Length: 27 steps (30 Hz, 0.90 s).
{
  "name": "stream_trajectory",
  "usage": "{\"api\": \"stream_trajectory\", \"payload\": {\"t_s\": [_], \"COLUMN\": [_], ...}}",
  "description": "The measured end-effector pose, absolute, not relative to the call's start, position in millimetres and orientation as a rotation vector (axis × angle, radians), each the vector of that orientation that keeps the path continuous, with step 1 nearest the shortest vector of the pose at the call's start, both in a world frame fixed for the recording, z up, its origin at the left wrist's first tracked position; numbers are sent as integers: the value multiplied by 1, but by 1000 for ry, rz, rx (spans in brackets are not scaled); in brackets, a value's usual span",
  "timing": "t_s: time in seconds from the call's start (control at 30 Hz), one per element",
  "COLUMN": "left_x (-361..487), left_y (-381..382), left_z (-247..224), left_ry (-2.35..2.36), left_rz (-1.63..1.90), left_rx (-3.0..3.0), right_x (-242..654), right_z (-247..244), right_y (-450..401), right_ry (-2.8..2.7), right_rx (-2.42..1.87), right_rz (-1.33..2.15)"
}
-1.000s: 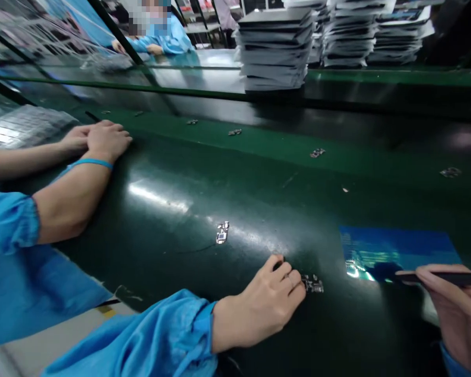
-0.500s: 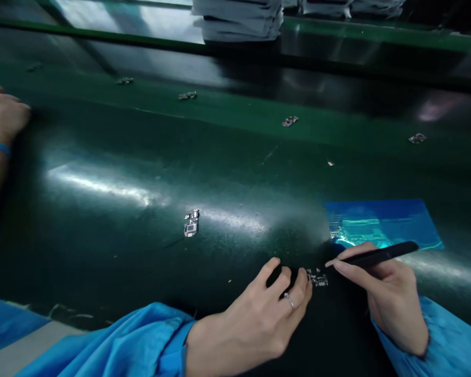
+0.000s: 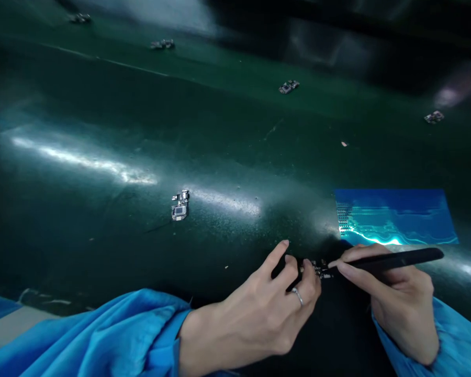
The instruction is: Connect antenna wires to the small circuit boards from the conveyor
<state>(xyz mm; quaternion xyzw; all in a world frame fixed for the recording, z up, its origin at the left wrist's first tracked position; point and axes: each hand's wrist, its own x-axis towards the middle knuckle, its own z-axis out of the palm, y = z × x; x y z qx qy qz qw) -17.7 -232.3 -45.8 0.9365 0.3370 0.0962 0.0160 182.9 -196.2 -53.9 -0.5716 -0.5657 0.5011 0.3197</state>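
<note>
My left hand (image 3: 259,309), with a ring on one finger, rests on the worktop. Its bent fingers press on the left end of a small circuit board (image 3: 325,272), covering part of it. My right hand (image 3: 400,298) is closed in a pen-like grip around black tweezers (image 3: 404,258). Their pale tip is at the board's right part; whether it touches cannot be made out. Just behind my right hand lies a shiny blue sheet (image 3: 400,209) with rows of small dark marks at its left edge.
Another circuit board (image 3: 179,206) lies on the green worktop (image 3: 102,225) to the left. Along the far strip sit several more boards, among them one board (image 3: 289,87) in the middle and one (image 3: 434,117) at right. A small pale scrap (image 3: 344,144) lies behind the blue sheet.
The view has tipped down and closer, so the stacks at the back and another person's hand at left are out of sight. The tweezers' tip is now closer to the board.
</note>
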Motion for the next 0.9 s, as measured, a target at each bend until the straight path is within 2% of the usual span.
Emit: {"api": "stream_trajectory", "payload": {"t_s": [0.2, 0.9], "left_x": [-16, -17], "left_y": [-235, -233], "left_z": [-52, -48], "left_ry": [1099, 1079], "left_rz": [417, 396], "left_rx": [2855, 2884], "right_x": [177, 175], "right_z": [-49, -50], "right_y": [-195, -195], "right_ry": [-1529, -1597], "right_rx": [-1498, -1391], "right_rz": [1279, 1254]}}
